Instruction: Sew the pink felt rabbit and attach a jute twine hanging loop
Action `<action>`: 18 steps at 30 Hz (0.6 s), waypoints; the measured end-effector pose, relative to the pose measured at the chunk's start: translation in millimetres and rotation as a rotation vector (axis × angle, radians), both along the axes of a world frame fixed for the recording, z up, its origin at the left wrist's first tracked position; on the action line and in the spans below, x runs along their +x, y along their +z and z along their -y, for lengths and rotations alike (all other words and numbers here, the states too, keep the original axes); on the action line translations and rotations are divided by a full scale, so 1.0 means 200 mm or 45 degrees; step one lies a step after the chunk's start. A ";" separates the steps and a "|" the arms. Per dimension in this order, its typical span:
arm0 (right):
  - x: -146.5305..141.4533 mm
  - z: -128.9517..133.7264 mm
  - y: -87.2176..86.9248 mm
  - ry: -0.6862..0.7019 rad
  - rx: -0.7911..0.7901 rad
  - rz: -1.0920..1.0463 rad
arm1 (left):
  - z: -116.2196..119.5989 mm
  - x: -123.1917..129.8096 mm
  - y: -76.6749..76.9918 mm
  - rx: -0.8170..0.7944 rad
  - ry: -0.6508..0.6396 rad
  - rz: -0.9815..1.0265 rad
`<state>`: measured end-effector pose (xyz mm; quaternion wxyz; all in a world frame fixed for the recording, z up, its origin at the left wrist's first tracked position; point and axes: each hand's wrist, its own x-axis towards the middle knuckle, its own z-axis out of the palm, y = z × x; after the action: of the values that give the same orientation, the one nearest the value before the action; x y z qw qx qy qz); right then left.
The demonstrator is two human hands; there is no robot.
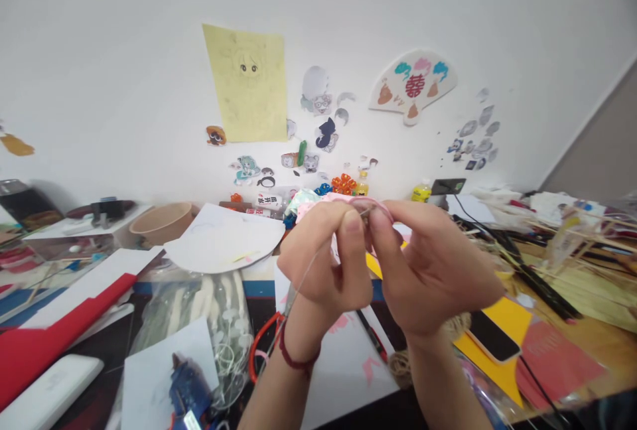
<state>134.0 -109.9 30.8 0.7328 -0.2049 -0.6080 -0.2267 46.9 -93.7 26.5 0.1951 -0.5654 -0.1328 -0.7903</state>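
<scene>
Above a white sheet [343, 387] with pink marks, the left hand [321, 257] and right hand [440, 271] were pinched closed, thumbs nearly meeting, on a small pink piece [372, 200] (material not determinable). Thin thread [308, 269] trailed below the left fingertips; a smartphone [494, 336] lay on yellow card [510, 316].

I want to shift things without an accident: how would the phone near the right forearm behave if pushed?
The phone would probably stay stiff, being a slab with straight edges. It seems unlikely to roll or tip, since it lies flat. It may slide rather easily, perhaps dragging the yellow sheet it overlaps.
</scene>
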 end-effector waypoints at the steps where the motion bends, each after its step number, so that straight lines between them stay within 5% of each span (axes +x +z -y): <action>1: 0.00 0.00 0.00 0.013 0.000 -0.005 | 0.00 0.00 0.00 0.021 -0.014 -0.005; 18: 0.01 0.03 0.01 -0.032 0.017 0.033 | -0.01 0.01 0.01 0.099 -0.076 -0.021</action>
<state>135.1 -116.9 33.1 0.7233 -0.2045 -0.6133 -0.2426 48.8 -91.6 28.1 0.1942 -0.5676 -0.0834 -0.7957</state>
